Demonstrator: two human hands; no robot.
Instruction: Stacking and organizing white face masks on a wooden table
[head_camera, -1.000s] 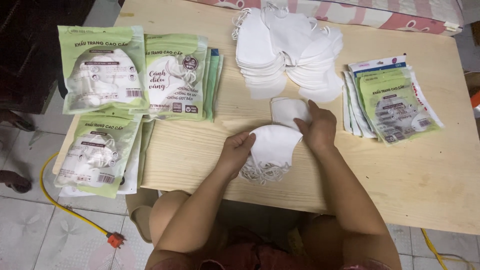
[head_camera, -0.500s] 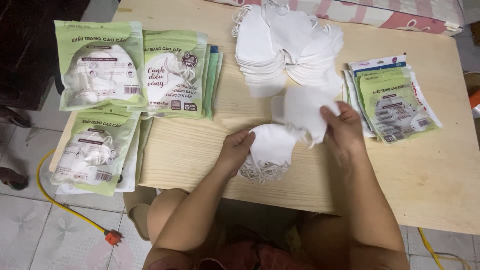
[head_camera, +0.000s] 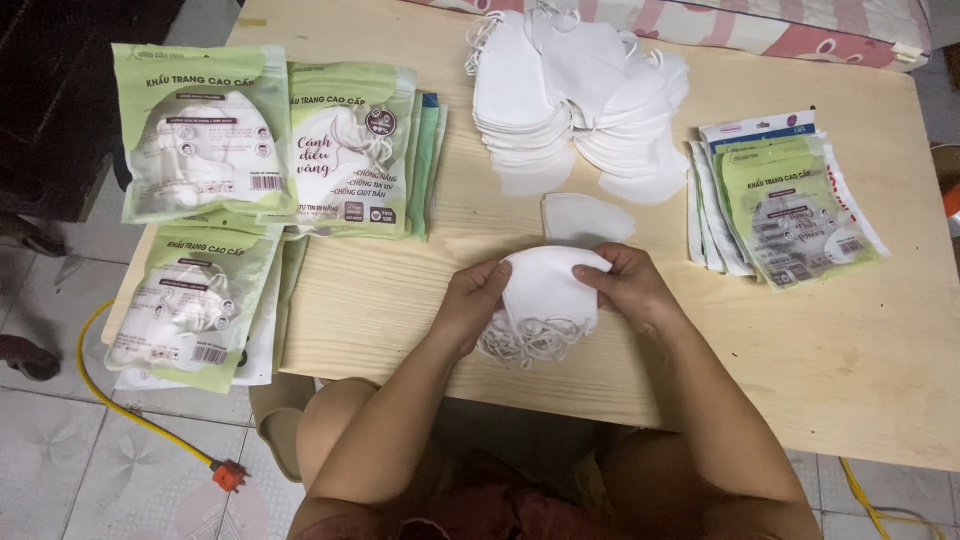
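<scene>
A small stack of folded white face masks (head_camera: 545, 300) lies near the front edge of the pale wooden table (head_camera: 850, 350), its ear loops bunched toward me. My left hand (head_camera: 470, 300) grips the stack's left side and my right hand (head_camera: 625, 285) grips its right side. Just behind the stack lies a single white mask (head_camera: 585, 217). Farther back sits a big loose pile of white masks (head_camera: 580, 95).
Filled green mask packets (head_camera: 205, 135) lie at the table's left, with more (head_camera: 195, 300) overhanging the left edge. Flat empty packets (head_camera: 790, 205) are stacked at the right. A yellow cable with a red plug (head_camera: 228, 474) lies on the tiled floor.
My right hand lifted a mask from behind the stack and brought it onto the stack. Both hands now hold the stack's sides; one mask still lies behind it.
</scene>
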